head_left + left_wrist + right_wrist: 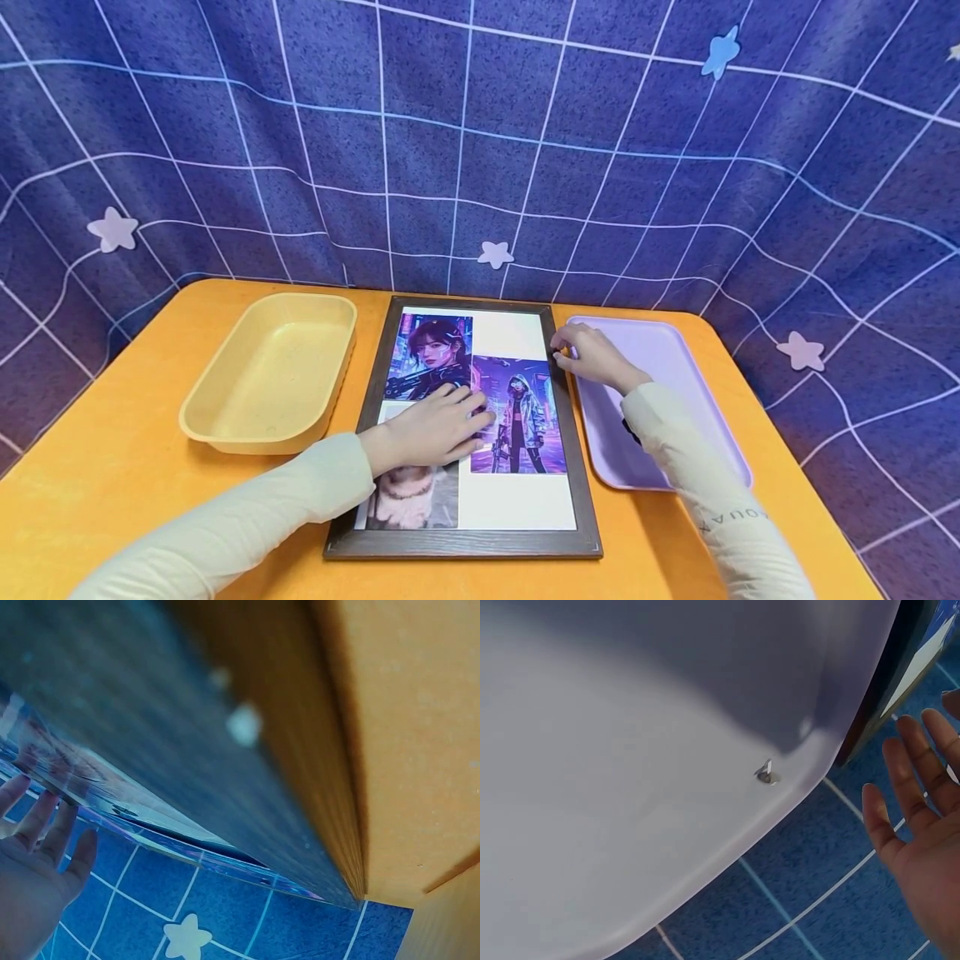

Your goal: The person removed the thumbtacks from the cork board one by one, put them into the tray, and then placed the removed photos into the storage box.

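Note:
A dark wood-grain picture frame (465, 546) lies on the table, with three printed pictures on its white backing. Two are purple neon character pictures: one of a dark-haired figure (431, 354) at the upper left, one of a hooded figure (517, 417) at the right. The lower-left picture (416, 500) shows a furry animal, partly hidden by my left arm. My left hand (435, 425) rests across the pictures, its fingers spread. My right hand (596, 354) is at the frame's right edge, over the side of a purple tray (652, 346). Its fingers are loosely bent and hold nothing visible.
A small metal piece like a thumbtack (766, 774) lies in the tray near one corner. To the left of the frame stands a deep yellow bin (277, 367). A blue gridded curtain (420, 150) with stars hangs behind the orange table (112, 433).

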